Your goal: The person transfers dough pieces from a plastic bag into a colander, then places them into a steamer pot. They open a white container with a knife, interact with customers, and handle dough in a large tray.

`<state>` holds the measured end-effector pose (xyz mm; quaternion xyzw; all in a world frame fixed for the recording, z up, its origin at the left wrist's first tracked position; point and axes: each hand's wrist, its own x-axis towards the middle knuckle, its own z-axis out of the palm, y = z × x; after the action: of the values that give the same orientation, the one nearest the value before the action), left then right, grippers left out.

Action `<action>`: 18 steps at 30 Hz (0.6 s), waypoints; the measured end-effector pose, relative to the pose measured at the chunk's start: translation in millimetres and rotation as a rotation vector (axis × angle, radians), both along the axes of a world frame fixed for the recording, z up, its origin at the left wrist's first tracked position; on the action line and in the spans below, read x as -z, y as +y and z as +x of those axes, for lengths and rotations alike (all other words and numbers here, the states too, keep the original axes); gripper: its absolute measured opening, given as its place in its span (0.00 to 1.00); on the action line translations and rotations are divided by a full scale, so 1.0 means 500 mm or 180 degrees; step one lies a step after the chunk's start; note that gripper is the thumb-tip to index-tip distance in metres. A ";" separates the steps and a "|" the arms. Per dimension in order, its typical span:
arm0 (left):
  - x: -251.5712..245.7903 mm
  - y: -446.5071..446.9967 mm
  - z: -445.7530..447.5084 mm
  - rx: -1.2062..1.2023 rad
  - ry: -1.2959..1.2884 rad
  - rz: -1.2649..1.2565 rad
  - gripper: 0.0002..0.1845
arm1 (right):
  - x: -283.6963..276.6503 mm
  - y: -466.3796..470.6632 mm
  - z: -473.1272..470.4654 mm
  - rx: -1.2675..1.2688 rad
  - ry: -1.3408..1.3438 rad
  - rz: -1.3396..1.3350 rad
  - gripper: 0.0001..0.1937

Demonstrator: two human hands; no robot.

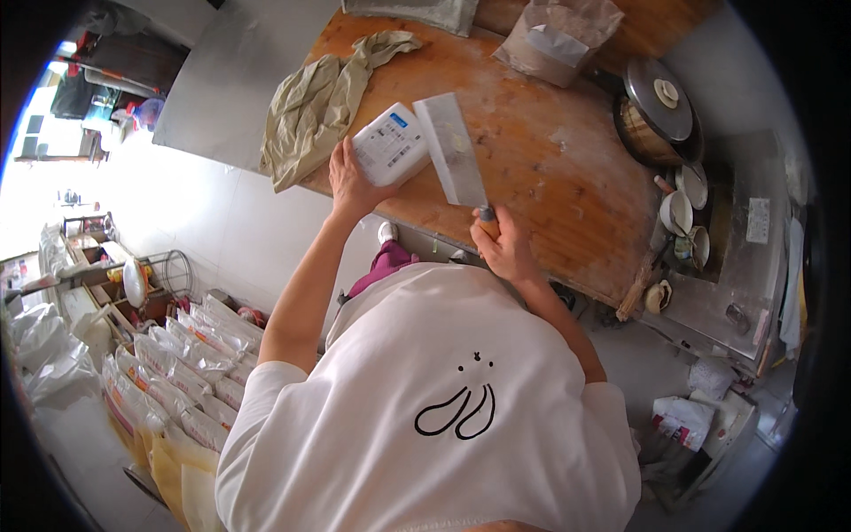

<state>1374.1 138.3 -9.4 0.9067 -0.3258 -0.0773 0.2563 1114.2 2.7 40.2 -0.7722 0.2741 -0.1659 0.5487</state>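
My left hand (354, 181) grips the near left side of a white box (392, 145) that bears a blue mark and printed writing. In my right hand (503, 245) is the handle of a cleaver with a broad rectangular metal blade (453, 149). The blade points away from me, just right of the box; whether the two touch, I cannot tell. Both are over a floured wooden worktable (565, 199). A crumpled olive-beige cloth (312, 113) lies left of the box and hangs over the table's edge.
A clear bag of pale powder (562, 40) stands at the table's far side. Right of the table are a lidded pot (658, 113), several bowls (676, 213) and a metal counter (758, 266). Packed white plastic bags (173, 372) lie at the lower left.
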 end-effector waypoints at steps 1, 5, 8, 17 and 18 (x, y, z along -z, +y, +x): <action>0.000 0.000 -0.001 -0.0035 0.0051 -0.0026 0.67 | 0.001 0.004 0.023 -0.0059 -0.0168 -0.0267 0.09; -0.005 0.001 -0.006 -0.0083 0.0065 -0.0455 0.63 | 0.008 0.020 0.113 -0.0062 0.0032 -0.0741 0.12; -0.006 0.004 -0.008 -0.0108 0.0064 -0.0506 0.62 | 0.011 0.024 0.173 0.0002 -0.0135 -0.0859 0.13; 0.005 0.009 -0.004 -0.0093 0.0142 -0.0553 0.60 | 0.026 0.013 0.228 -0.0162 0.0118 -0.0824 0.16; 0.005 0.009 -0.004 -0.0097 0.0158 -0.0561 0.60 | 0.025 0.013 0.228 -0.0192 0.0067 -0.0876 0.16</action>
<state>1372.1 142.9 -12.0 0.8833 -0.3110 -0.0669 0.3443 1228.4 9.2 27.9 -0.8497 0.2311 -0.1772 0.4395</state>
